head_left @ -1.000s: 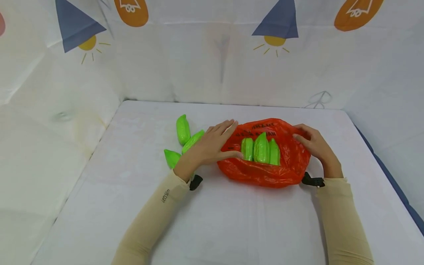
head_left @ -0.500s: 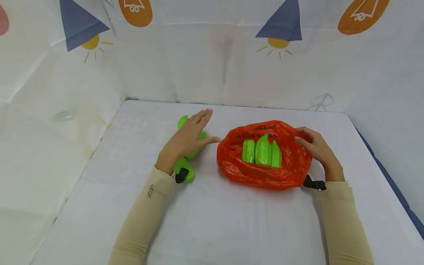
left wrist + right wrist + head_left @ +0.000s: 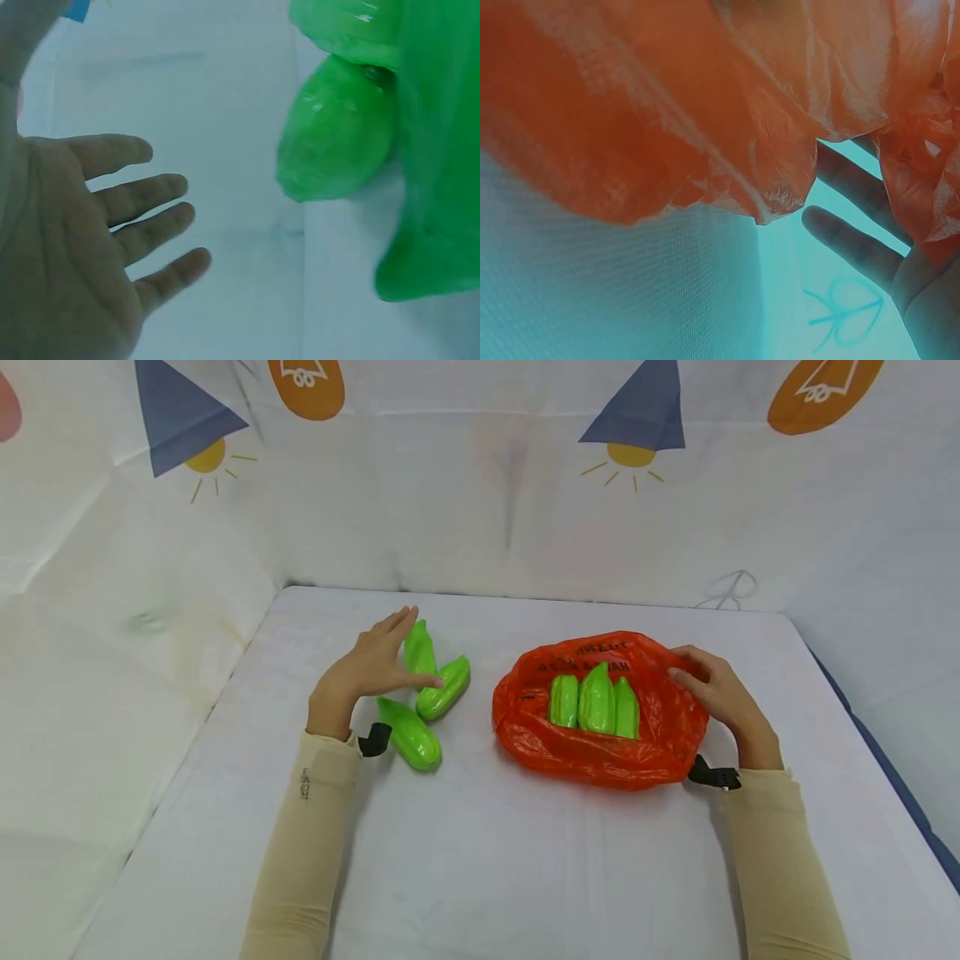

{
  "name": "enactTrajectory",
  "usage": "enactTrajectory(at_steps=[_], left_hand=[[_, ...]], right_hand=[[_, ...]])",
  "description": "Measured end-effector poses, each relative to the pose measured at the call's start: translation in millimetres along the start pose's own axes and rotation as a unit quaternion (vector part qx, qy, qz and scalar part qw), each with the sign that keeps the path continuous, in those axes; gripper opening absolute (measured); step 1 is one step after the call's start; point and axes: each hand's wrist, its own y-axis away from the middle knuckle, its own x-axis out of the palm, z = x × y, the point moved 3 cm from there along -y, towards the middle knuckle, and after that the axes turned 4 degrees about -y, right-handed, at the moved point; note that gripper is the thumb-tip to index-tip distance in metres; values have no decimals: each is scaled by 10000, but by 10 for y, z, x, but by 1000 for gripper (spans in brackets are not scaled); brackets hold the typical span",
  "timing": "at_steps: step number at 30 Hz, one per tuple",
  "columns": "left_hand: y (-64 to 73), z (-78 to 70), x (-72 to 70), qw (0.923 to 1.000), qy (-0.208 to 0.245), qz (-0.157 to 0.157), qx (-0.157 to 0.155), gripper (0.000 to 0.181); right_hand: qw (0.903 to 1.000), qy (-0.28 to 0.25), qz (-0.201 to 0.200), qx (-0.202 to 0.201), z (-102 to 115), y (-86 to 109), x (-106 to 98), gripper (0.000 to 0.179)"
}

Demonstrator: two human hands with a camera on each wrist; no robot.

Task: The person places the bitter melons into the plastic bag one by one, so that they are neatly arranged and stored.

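In the head view my left hand (image 3: 366,667) hovers with fingers extended and nothing in it, beside three shiny green gourd-shaped vegetables on the table. The front gourd (image 3: 411,739) points toward the near edge, another gourd (image 3: 444,689) slants by the thumb tip, and the rear gourd (image 3: 420,652) is partly behind the fingers. In the left wrist view the palm (image 3: 67,240) is bare, apart from the green shapes. My right hand (image 3: 716,693) grips the right rim of a red plastic bag (image 3: 585,764), thumb inside it. Three green gourds (image 3: 596,702) stand side by side within the bag.
A white-covered table (image 3: 540,860) carries everything. White cloth walls (image 3: 450,510) with lamp prints rise behind it and at both sides. A black wrist strap (image 3: 375,740) hangs under the left wrist.
My left hand has moved left from the bag's opening, passed over the loose gourds, and now stands at their left. The front gourd has turned. My right hand stays on the bag's rim.
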Motion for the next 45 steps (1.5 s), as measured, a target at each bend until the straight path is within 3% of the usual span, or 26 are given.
enactTrajectory(at_steps=[6, 19, 23, 30, 45], left_hand=[[-78, 188, 96, 9992, 356, 106, -174, 114], [-235, 371, 351, 9976, 473, 472, 207, 116], [-251, 363, 358, 9975, 499, 444, 240, 112], [-274, 378, 383, 9977, 565, 189, 309, 86], [-314, 438, 432, 9979, 532, -25, 367, 103]], right_hand=[[9999, 31, 14, 149, -23, 10, 14, 34], [9999, 64, 29, 103, -4, -15, 17, 34], [9999, 10, 44, 92, -3, -22, 12, 34], [10000, -53, 51, 5, 22, -20, 9, 33], [10000, -70, -6, -68, 51, 3, 16, 33]])
